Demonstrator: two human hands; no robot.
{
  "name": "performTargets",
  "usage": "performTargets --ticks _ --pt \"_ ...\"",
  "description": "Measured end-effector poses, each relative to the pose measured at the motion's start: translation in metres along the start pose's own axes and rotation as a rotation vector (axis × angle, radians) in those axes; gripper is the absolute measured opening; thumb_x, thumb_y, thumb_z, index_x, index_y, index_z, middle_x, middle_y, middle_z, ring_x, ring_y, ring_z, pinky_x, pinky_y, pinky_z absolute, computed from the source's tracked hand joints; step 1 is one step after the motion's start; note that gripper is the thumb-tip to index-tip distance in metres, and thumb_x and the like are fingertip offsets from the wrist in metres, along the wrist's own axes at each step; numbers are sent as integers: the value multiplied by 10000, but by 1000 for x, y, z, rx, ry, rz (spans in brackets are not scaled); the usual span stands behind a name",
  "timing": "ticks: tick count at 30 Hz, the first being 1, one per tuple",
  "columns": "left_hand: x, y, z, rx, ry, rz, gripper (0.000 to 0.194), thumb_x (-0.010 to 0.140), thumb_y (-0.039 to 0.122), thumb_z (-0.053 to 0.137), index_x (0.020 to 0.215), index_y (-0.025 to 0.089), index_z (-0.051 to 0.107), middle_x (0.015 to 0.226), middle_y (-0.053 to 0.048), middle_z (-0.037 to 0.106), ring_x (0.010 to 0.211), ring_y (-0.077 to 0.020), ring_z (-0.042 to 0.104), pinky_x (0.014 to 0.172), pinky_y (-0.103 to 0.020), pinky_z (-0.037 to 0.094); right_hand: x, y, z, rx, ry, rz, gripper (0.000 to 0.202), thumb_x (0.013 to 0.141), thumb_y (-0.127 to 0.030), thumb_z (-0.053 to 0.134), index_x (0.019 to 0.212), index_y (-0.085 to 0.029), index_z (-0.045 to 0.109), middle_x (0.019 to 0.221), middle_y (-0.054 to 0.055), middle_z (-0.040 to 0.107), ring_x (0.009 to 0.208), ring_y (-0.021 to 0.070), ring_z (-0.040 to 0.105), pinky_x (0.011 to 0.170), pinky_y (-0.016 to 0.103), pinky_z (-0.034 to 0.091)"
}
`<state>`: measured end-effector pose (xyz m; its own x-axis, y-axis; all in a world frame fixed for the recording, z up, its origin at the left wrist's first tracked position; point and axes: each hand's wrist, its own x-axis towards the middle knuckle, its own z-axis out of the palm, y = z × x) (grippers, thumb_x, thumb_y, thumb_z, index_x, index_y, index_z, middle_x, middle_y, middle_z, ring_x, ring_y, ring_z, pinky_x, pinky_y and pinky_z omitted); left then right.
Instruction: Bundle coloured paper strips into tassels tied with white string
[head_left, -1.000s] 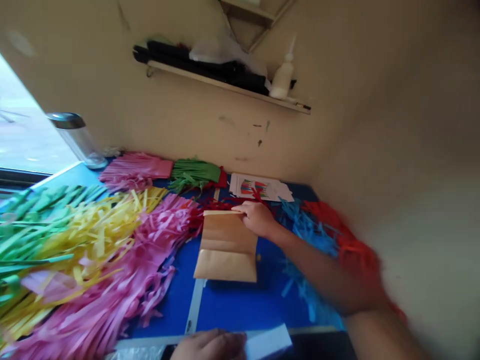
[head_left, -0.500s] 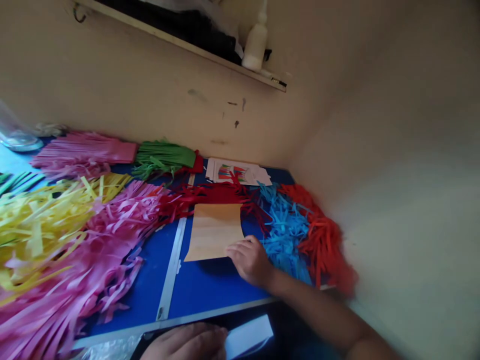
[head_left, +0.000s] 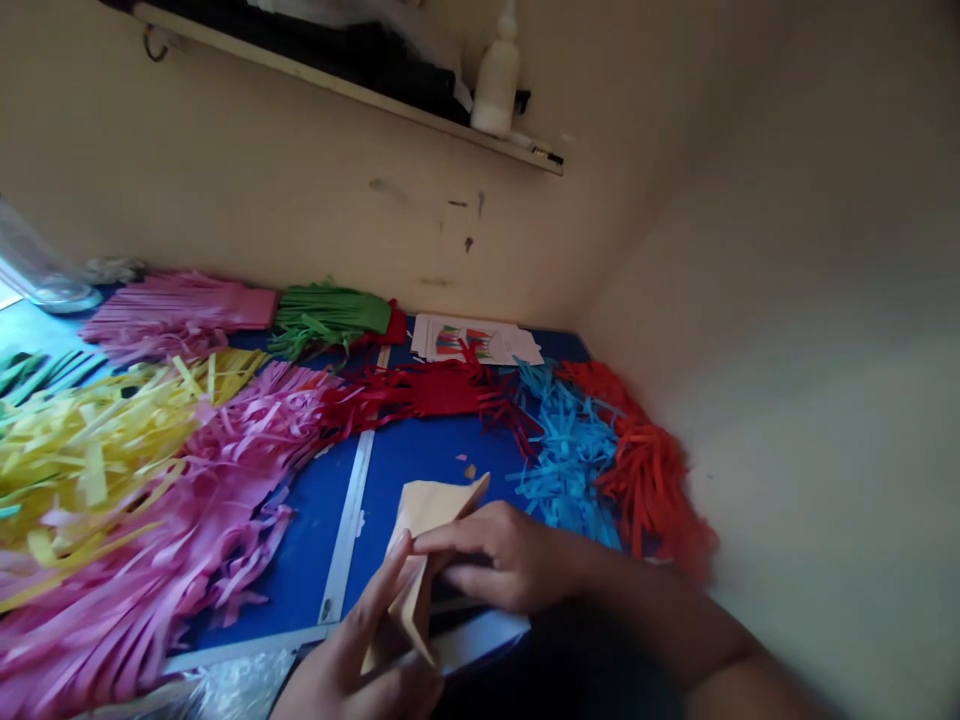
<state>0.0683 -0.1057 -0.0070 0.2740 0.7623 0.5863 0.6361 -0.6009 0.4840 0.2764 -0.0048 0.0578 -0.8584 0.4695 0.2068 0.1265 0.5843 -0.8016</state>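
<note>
A tan paper sheet (head_left: 435, 503), bent and creased, is gripped by both hands near the table's front edge. My left hand (head_left: 367, 640) is closed on its lower left part, thumb pointing up. From the right, my right hand (head_left: 499, 555) pinches the sheet's middle, its fingers close to the left thumb. Below the hands lies a white, flat-faced object (head_left: 484, 638), partly covered by the left hand and the paper; what it is I cannot make out.
Fringed paper in yellow (head_left: 97, 430), pink (head_left: 165, 540), red (head_left: 442, 388), blue (head_left: 570, 450) and orange-red (head_left: 652, 480) rings the blue table (head_left: 412, 450). Printed sheets (head_left: 510, 345) lie at the back. A shelf (head_left: 337, 88) with a white bottle (head_left: 496, 85) hangs above.
The tan sheet has come off the table toward me and is now bent. My left hand has risen and taken hold of it; my right hand has moved nearer with it.
</note>
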Motion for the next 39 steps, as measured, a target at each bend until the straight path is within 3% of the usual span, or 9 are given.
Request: performTargets --ticks 7,11,13,16,19,22,25,33,39 --pt "-4 0 2 43 -42 123 96 832 174 639 836 230 717 1590 -80 333 1284 -263 559 921 -300 565 4 16 -22 -670 138 -21 159 817 -382 737 800 -224 736 928 47 696 863 190 624 846 341 450" --pt "6 10 1 63 75 98 94 771 213 732 819 291 712 1613 16 282 1453 -295 319 1170 -522 303 14 15 -62 -873 300 343 149 927 -153 575 909 -175 721 928 76 715 838 169 638 750 281 432" --pt "11 14 -1 103 96 141 108 758 268 763 839 308 704 1620 22 260 1473 -278 276 1213 -543 167 18 4 -64 -950 165 378 184 935 -140 547 897 -154 726 867 90 719 788 182 638 656 274 404" --pt "17 15 -5 196 26 220 139 780 249 742 888 325 701 1609 -14 295 1482 -290 252 1210 -579 80 24 -20 -43 -821 -257 130 141 896 -226 643 797 -221 743 807 12 733 762 164 649 541 251 342" --pt "26 14 -9 202 -63 228 157 881 213 608 924 333 698 1314 -23 653 1203 -202 610 1201 -489 190 28 -31 -30 -619 -493 3 61 867 -270 704 854 -232 750 864 -15 756 768 155 673 504 249 330" --pt "38 13 -12 89 -71 211 200 930 173 511 875 275 674 856 52 762 696 -89 673 883 -258 469 25 -17 -41 -297 -513 130 239 838 -213 739 1067 -160 697 927 31 763 820 156 698 618 219 438" --pt "46 9 -12 12 -66 173 133 922 227 541 855 249 654 759 54 742 614 -89 642 634 -207 490 15 8 -56 95 -398 304 310 819 -148 732 1121 -128 661 921 39 755 840 135 707 719 192 500" --pt "18 -22 -5 -132 -127 -167 491 830 531 648 1282 350 590 1073 20 761 914 -163 724 786 -197 576 -4 36 -49 260 -68 483 142 770 -237 761 881 -149 767 809 14 737 756 126 661 689 198 479" --pt "29 -31 -6 -567 -414 -787 493 767 667 586 1034 290 758 1044 -22 772 914 -265 719 739 -306 597 -4 45 -38 340 53 549 135 736 -257 779 840 -171 785 787 0 737 743 126 646 683 203 462"
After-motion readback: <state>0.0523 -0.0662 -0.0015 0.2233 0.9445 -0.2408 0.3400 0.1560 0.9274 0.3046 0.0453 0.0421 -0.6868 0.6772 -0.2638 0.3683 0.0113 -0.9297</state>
